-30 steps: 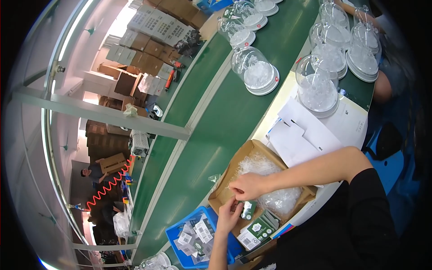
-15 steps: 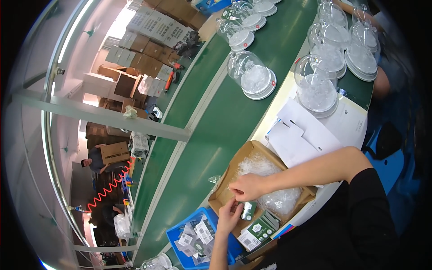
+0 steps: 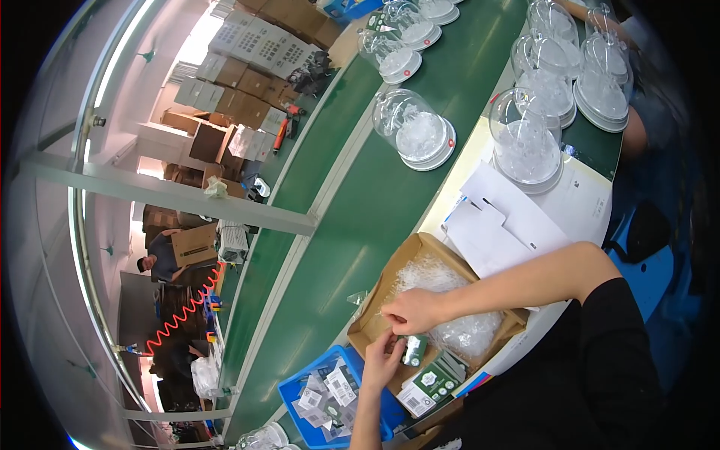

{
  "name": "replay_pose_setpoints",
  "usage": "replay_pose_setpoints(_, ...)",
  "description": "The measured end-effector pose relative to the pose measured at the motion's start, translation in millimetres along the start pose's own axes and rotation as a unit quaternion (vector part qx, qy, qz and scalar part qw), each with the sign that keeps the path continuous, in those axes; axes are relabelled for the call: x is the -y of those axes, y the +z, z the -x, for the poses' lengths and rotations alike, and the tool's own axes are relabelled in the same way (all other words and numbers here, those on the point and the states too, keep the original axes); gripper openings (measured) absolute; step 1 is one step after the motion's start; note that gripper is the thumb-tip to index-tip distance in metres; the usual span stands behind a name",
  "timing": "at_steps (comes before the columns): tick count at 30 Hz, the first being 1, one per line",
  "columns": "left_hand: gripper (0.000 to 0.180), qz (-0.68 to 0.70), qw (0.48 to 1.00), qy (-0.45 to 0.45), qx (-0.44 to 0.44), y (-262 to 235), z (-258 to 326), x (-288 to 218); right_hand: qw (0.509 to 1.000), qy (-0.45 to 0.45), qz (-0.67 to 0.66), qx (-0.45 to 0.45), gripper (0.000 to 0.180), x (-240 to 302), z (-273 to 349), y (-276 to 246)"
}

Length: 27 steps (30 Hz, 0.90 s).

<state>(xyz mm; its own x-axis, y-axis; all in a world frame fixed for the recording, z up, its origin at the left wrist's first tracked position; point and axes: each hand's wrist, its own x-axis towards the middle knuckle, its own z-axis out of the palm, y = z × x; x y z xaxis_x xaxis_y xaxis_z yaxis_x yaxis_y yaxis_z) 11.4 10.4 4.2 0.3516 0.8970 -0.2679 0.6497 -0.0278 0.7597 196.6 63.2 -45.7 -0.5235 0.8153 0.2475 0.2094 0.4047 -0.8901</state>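
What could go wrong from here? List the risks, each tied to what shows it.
1. The small green-and-white packet by the left hand might slip among the crinkled clear plastic in the cardboard box and be hard to spot.
2. The right forearm crosses close to the white die-cut sheet, so a sweep could shift it.
3. The nearest clear dome on the right stands close to others, so a bump might knock them together.
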Motion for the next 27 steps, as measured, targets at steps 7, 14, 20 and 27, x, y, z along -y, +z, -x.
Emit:
replay_pose_setpoints(7, 0.025, -0.004, 1.0, 0.002, 0.0, 0.5, 1.3, 2.6, 1.0, 0.001, 0.001, 0.008, 0.017, 2.6, 1.1, -2.6)
replay_pose_setpoints(14, 0.024, -0.002, 1.0, 0.007, -0.005, 1.3, 0.0, 1.5, 1.0, -0.001, -0.004, 0.006, 0.017, 3.6, 1.7, -3.3)
replay_pose_setpoints(20, 0.028, -0.009, 1.0, 0.013, 0.003, -1.2, 0.2, 1.3, 1.0, -0.008, 0.016, -0.002, 0.017, 1.7, -0.7, 1.5)
replay_pose_setpoints(27, 0.027, -0.014, 1.0, 0.013, -0.001, -1.8, -0.8, 4.3, 1.0, -0.001, 0.006, 0.009, 0.017, 3.0, -1.9, -2.2)
